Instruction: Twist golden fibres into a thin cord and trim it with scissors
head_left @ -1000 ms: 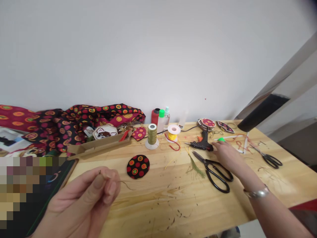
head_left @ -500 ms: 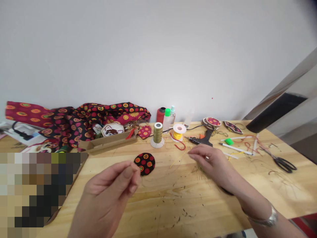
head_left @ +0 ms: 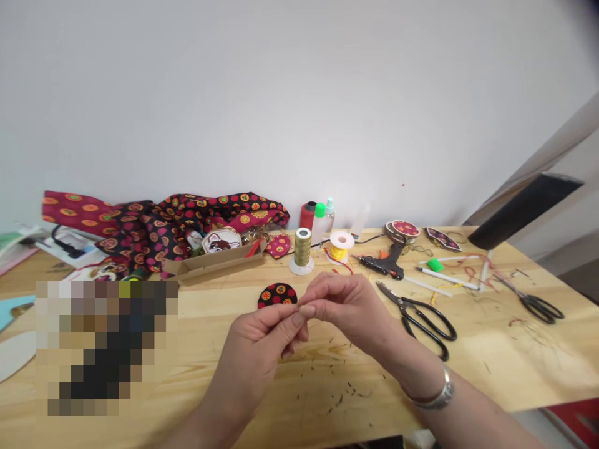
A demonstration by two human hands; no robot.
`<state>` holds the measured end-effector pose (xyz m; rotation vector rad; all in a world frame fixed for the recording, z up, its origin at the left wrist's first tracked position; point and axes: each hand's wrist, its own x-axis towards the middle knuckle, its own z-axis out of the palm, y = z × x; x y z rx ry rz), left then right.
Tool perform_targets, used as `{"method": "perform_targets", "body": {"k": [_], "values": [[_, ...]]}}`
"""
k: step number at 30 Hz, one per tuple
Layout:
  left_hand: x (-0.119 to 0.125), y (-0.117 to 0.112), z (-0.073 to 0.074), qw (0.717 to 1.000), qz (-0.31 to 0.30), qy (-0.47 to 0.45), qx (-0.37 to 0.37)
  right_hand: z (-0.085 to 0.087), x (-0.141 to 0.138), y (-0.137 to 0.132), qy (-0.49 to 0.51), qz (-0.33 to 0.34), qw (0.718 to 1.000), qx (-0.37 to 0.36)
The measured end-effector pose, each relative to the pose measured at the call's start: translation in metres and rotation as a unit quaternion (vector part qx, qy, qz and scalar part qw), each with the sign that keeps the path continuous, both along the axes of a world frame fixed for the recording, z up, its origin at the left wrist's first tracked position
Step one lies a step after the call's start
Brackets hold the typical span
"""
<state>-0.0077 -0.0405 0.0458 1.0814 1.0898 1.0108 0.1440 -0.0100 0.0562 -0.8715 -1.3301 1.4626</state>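
My left hand (head_left: 266,340) and my right hand (head_left: 349,305) meet fingertip to fingertip above the wooden table (head_left: 327,399), both pinched closed on something very thin that I cannot make out. Just behind them lies a round black fabric patch with red dots (head_left: 277,294). Large black scissors (head_left: 423,315) lie to the right of my right hand. A silver bracelet circles my right wrist.
Along the back stand an olive thread spool (head_left: 302,247), a yellow cord spool (head_left: 341,244), small bottles (head_left: 319,216), a black glue gun (head_left: 384,265), a cardboard box (head_left: 213,265) and patterned cloth (head_left: 178,221). Smaller scissors (head_left: 538,305) lie at the far right.
My right hand has drawn back from the glue gun and scissors to the middle. My left hand has moved right and both now pinch together. The view has shifted left.
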Motion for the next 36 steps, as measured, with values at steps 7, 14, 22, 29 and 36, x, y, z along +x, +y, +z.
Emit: {"method": "perform_targets", "body": {"k": [7, 14, 22, 29, 36], "values": [[0.0, 0.0, -0.002, 1.0, -0.011, -0.019, -0.008, 0.009, 0.003, -0.003, -0.19, -0.048, 0.972, 0.133], [-0.001, 0.003, -0.002, 0.999, -0.011, -0.016, 0.03, 0.009, 0.001, 0.002, -0.161, -0.062, 0.976, 0.129], [0.0, 0.009, -0.006, 0.99, 0.088, -0.008, 0.108, -0.019, 0.0, 0.005, 0.065, 0.037, 0.997, -0.024], [0.004, 0.011, -0.008, 0.985, 0.127, -0.053, 0.105, -0.018, -0.008, 0.0, 0.115, 0.128, 0.983, -0.066], [0.006, 0.011, -0.01, 0.985, 0.128, -0.094, 0.068, -0.02, -0.006, 0.002, 0.068, 0.114, 0.989, -0.069]]}}
